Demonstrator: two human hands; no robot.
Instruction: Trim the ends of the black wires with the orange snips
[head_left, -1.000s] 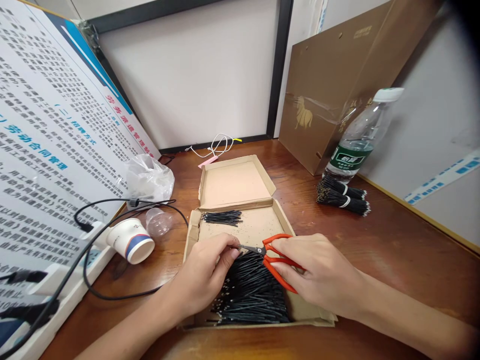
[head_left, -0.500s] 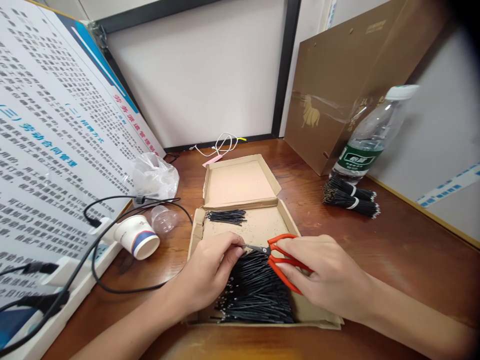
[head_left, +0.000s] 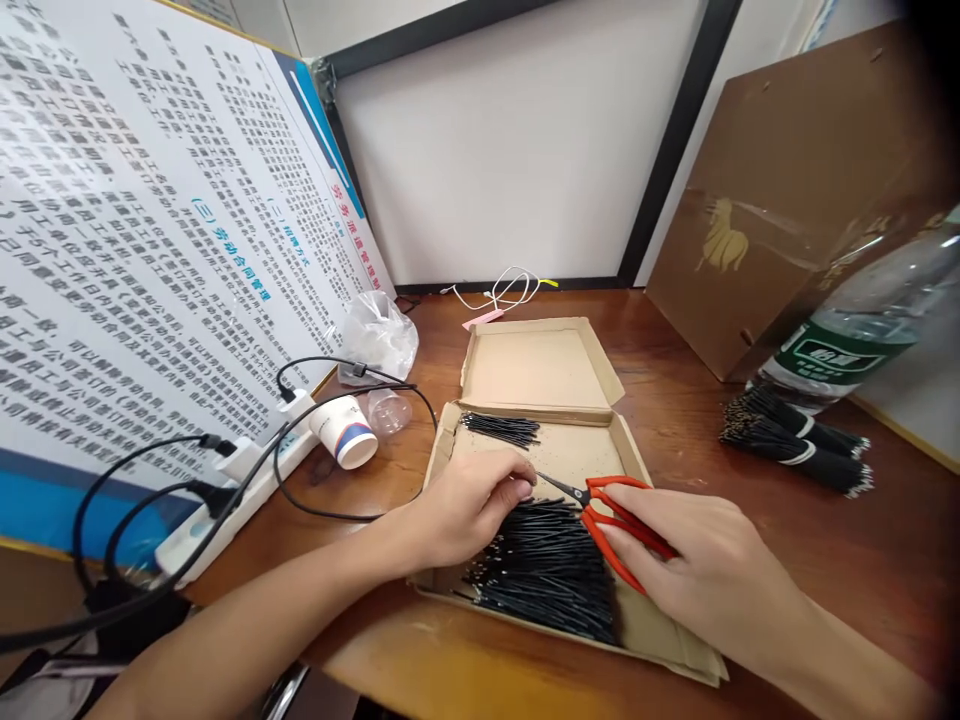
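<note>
Paper cup [head_left: 336, 430] tipped by the end of a white power strip [head_left: 184, 548]; clear plastic cup [head_left: 390, 412] beside it; crumpled clear bag [head_left: 381, 340] near printed board [head_left: 187, 200]; white cable [head_left: 495, 297] near back panel [head_left: 510, 150]; green-labelled bottle [head_left: 832, 355] before brown carton [head_left: 780, 165], gold emblem [head_left: 722, 240].

Your left hand [head_left: 476, 510], at the left side of the box [head_left: 536, 365], is bare, like your right hand [head_left: 709, 550] at its right; both uncovered forearms [head_left: 300, 608] taper boxward.
</note>
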